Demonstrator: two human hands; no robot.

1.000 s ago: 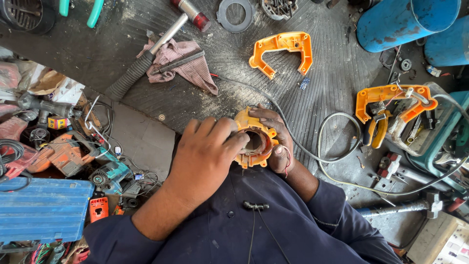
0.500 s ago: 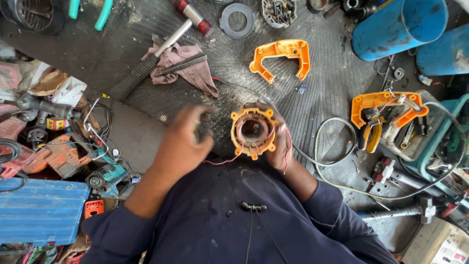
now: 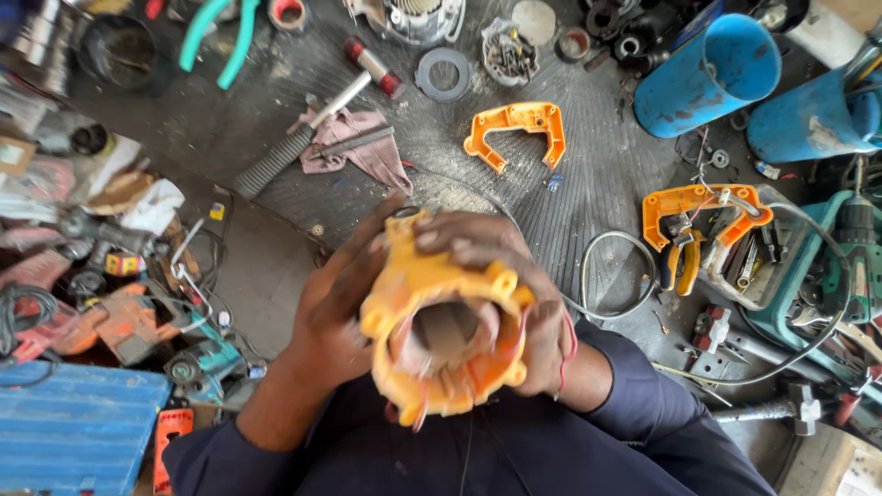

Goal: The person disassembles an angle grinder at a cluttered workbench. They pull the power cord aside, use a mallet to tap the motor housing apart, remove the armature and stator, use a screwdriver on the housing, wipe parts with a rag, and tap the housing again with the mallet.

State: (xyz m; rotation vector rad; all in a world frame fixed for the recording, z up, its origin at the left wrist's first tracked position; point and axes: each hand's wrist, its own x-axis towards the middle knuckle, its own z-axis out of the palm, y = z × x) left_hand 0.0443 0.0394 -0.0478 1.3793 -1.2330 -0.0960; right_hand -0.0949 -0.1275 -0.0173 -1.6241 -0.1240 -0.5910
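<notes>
Two hands are being closed around an orange motor housing (image 3: pixel 446 335), which is being held up close to the camera, its open bore facing upward. Half a second ago it was being steadied lower down by the right hand alone while the left was away at its side; now the left hand (image 3: pixel 335 312) is being pressed against its left flank and the right hand (image 3: pixel 514 294) is being wrapped over its top and right side, so the part is being lifted for closer handling. Beyond the grip, an orange handle shell (image 3: pixel 517 129) is lying on the ribbed mat (image 3: pixel 597 184). Farther beyond, to the left, a hammer (image 3: pixel 312 124) is resting across a rag (image 3: pixel 367 152).
</notes>
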